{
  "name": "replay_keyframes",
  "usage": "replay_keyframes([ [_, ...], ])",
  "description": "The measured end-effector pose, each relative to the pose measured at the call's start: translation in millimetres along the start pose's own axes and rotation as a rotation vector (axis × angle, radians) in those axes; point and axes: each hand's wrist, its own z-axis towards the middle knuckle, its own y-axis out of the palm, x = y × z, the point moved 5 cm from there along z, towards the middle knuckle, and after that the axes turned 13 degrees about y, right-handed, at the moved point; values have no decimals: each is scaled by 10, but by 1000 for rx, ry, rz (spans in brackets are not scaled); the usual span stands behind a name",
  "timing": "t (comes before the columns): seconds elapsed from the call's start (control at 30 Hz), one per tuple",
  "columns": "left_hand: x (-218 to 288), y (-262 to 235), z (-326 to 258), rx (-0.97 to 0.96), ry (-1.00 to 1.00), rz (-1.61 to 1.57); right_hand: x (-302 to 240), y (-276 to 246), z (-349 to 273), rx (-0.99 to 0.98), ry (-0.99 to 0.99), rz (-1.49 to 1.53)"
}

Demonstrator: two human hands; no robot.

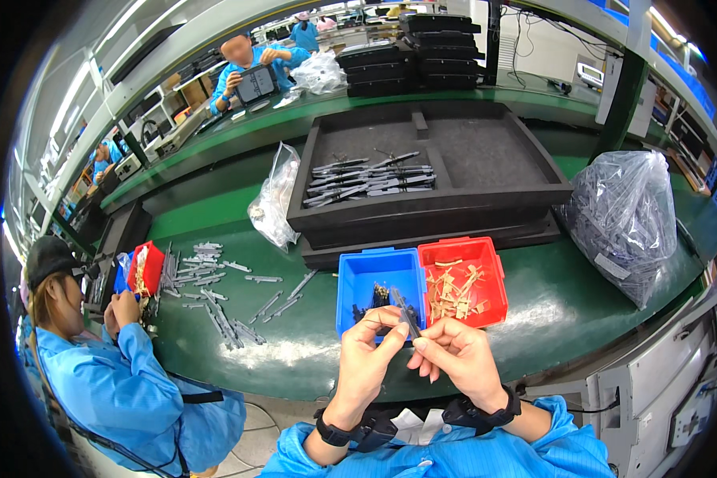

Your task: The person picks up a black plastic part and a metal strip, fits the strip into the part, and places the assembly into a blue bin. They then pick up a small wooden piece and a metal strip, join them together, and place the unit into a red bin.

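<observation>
Between my two hands is a small grey plastic strip (407, 313), held upright and slightly tilted above the front of the bins. My left hand (368, 350) pinches it from the left, thumb against fingers. My right hand (460, 355) has its thumb and fingertips closed at the strip's lower end. Just behind my left hand, a blue bin (378, 267) holds small black parts (381, 296), partly hidden by my fingers. Beside it, a red bin (492, 279) holds loose tan pieces (452, 293).
A black foam tray (486, 143) with grey strips (366, 177) stands behind the bins. Bags flank it: a large clear bag (625, 223) right, a smaller plastic bag (276, 199) left. More strips (207, 275) lie left on the green table (295, 366). A co-worker (127, 374) sits left.
</observation>
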Motion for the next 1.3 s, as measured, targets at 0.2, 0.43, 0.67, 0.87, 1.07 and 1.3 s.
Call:
replay_keyframes([
  [0.2,-5,30,-27,40,-17,-16,51,-2,14,0,6,14],
  [0.43,100,40,13,61,77,37,32,60,2,-70,40,-56],
  [0.67,431,65,-32,-130,335,-81,-681,25,-117,-318,-9,-605],
  [0.87,575,-422,-23,66,343,168,-2161,188,317,516,-1180,-1573],
  [1.07,613,-555,136,-34,388,755,-2113,38,1566,431,-1254,-1889],
  [1.3,665,-442,246,-309,678,1256,-1871,31,1782,302,-1013,-2021],
])
